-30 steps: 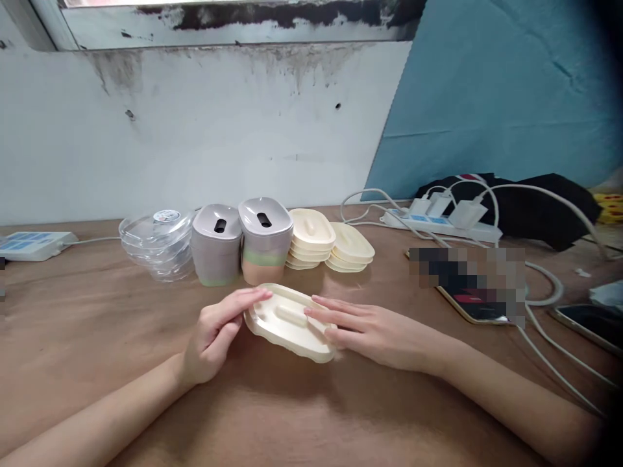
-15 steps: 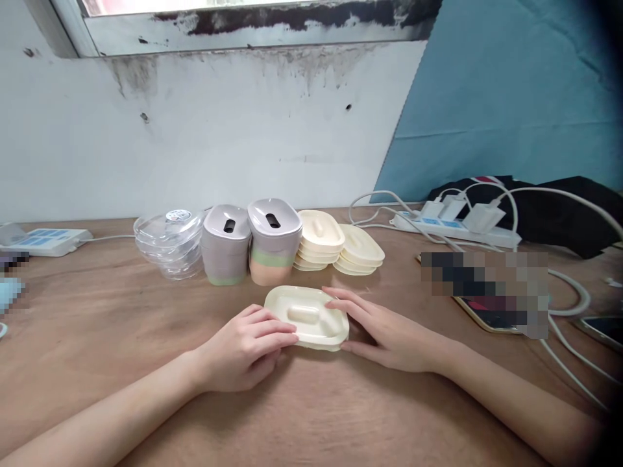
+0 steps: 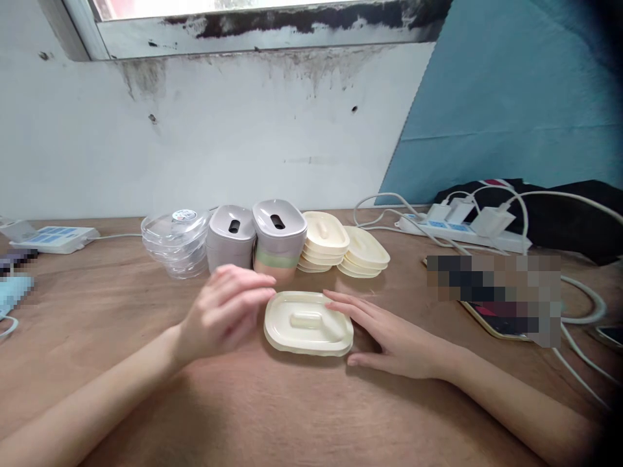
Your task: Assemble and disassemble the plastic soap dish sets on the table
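A cream plastic lid (image 3: 306,340), rounded-rectangular with a raised bar in its middle, lies flat on the table before me; an uneven lower edge shows beneath it. At its right end rests my right hand (image 3: 394,337), fingers stretched out. The index fingertip touches the lid's top, and the thumb lies by its near right corner. My left hand (image 3: 226,311) is lifted just left of the lid, slightly blurred, fingers extended and holding nothing. Behind it stand two stacks of grey-mauve containers, a shorter one (image 3: 231,237) and a taller one (image 3: 280,227) with green and orange layers below.
Two piles of cream lids, a left pile (image 3: 326,233) and a right pile (image 3: 365,251), stand at the back. Clear plastic bowls (image 3: 175,240) are stacked left. Rightward are a phone (image 3: 491,318), a power strip (image 3: 467,233) and white cables. Another power strip (image 3: 58,239) lies far left.
My left hand has let go of the lid's left side and risen up and to the left. My right hand has stayed at the right end, its thumb slightly lower. The view has shifted slightly.
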A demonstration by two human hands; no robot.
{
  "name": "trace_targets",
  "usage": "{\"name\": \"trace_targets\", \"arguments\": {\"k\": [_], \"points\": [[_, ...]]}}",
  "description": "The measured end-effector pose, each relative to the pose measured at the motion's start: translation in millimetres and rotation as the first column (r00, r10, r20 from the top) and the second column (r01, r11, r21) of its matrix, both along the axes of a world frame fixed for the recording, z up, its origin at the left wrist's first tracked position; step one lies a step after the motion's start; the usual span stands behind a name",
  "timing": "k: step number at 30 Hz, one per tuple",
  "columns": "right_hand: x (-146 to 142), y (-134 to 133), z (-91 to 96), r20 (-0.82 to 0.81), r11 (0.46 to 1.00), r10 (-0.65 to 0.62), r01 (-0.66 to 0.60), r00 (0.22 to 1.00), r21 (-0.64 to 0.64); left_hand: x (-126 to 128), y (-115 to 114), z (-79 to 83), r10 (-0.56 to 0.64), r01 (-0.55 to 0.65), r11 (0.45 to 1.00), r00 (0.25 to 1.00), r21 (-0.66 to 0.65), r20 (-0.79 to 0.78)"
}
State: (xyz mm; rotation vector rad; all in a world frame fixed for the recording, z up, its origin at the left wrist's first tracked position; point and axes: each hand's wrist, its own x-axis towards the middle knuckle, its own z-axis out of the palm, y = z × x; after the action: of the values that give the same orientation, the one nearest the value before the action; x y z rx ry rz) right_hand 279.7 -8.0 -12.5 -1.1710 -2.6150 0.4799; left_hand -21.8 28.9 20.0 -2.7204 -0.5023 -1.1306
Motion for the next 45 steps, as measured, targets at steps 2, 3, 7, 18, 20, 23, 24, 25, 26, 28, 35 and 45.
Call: {"name": "trace_targets", "arguments": {"k": [2, 3, 7, 18, 20, 23, 24, 25, 26, 28, 35, 45], "points": [[-1.6, -0.4, 2.2, -0.014, 1.0, -0.007, 0.007, 1.0, 0.003, -9.6, 8.2, 10.7, 0.139, -0.136, 0.99, 0.979, -0.025, 0.146], [-2.6, -0.7, 3.2, -0.024, 1.0, -0.012, 0.012, 1.0, 0.007, -13.2, 12.3, 15.1, 0.189, -0.185, 0.982, 0.965, -0.034, 0.184], [-6.0, -1.0, 3.9, -0.043, 1.0, -0.018, 0.018, 0.999, 0.007, -9.4, 25.3, 29.7, 0.32, -0.322, 0.947, 0.943, 0.008, 0.089], [-7.3, -1.2, 4.3, -0.03, 1.0, -0.004, 0.004, 1.0, 0.018, 62.8, 63.6, 34.6, 0.49, -0.528, 0.837, 0.839, -0.14, -0.237], [-7.4, -1.2, 4.5, -0.026, 1.0, -0.001, 0.002, 1.0, 0.024, 62.6, 64.9, 33.0, 0.467, -0.505, 0.85, 0.854, -0.151, -0.229], [-7.3, -1.3, 4.5, -0.024, 1.0, -0.002, 0.002, 1.0, 0.021, 61.1, 64.1, 33.2, 0.438, -0.476, 0.865, 0.87, -0.159, -0.224], [-7.2, -1.4, 4.4, -0.023, 1.0, -0.001, 0.001, 1.0, 0.019, 60.7, 63.9, 33.7, 0.434, -0.47, 0.868, 0.876, -0.163, -0.211], [-7.1, -1.3, 4.4, -0.024, 1.0, 0.001, 0.0, 1.0, 0.017, 60.2, 63.7, 34.5, 0.43, -0.46, 0.872, 0.883, -0.166, -0.188], [-7.0, -1.3, 4.3, -0.027, 1.0, 0.003, -0.003, 1.0, 0.015, 59.4, 63.6, 35.6, 0.426, -0.448, 0.878, 0.892, -0.165, -0.153], [-6.8, -1.1, 4.2, -0.043, 1.0, 0.002, -0.001, 0.999, 0.014, 56.6, 62.8, 39.0, 0.412, -0.416, 0.899, 0.91, -0.136, -0.057], [-4.9, -2.0, 4.8, -0.134, 0.999, -0.023, 0.017, 0.991, -0.046, 34.6, 30.7, 39.0, -0.057, 0.05, 0.996, 0.993, 0.076, 0.1], [-3.8, 0.1, 5.3, -0.157, 0.993, -0.076, 0.061, 0.985, -0.097, 11.4, 1.7, -37.0, -0.297, 0.235, 0.874, 0.951, -0.426, -0.085]]}}
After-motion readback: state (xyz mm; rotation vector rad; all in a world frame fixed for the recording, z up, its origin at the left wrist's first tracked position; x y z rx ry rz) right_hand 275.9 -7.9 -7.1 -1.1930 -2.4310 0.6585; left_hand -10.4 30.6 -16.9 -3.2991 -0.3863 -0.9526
